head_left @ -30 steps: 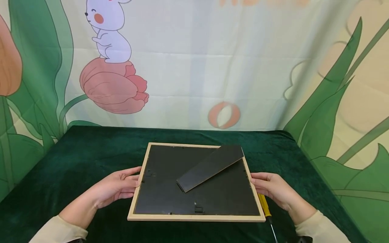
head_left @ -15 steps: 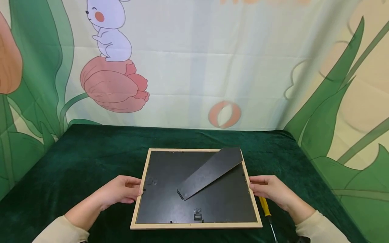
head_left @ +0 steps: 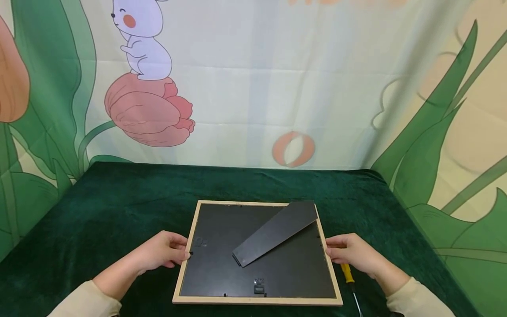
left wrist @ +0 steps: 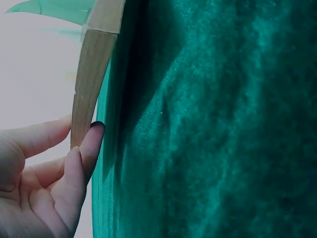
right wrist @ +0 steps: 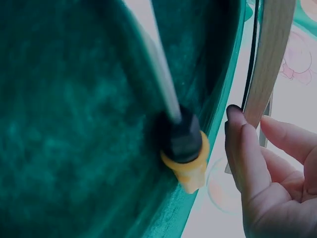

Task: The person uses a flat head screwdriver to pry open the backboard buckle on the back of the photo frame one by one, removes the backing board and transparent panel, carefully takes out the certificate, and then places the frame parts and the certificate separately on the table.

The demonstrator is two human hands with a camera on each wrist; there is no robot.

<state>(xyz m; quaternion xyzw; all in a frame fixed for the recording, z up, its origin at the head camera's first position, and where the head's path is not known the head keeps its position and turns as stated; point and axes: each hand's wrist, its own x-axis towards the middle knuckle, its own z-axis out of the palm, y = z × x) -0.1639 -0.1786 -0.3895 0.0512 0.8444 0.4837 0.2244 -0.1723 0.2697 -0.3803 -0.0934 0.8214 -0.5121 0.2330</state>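
Observation:
A picture frame (head_left: 257, 300) with a pale wooden border lies back side up, its black backing facing me. Slantwise across the backing runs a black easel stand (head_left: 277, 231). My left hand (head_left: 158, 253) pinches the left border, and my right hand (head_left: 352, 253) pinches the right one. In the left wrist view the thumb and fingers sit on opposite faces of the wooden edge (left wrist: 94, 74), with a dark shadow between it and the cloth. The right wrist view has the same kind of pinch on its edge (right wrist: 270, 64). The front picture side is hidden.
A screwdriver (head_left: 347, 273) with a yellow handle and metal shaft lies just right of the frame, below my right hand. Dark green velvet cloth (head_left: 130, 193) covers the table. Behind it hangs a printed curtain (head_left: 229, 110) with a rabbit and flowers.
Both hands have brought the picture frame lower in the head view, toward me, and its far edge has dropped. The grip on both sides stays the same. The screwdriver has stayed put.

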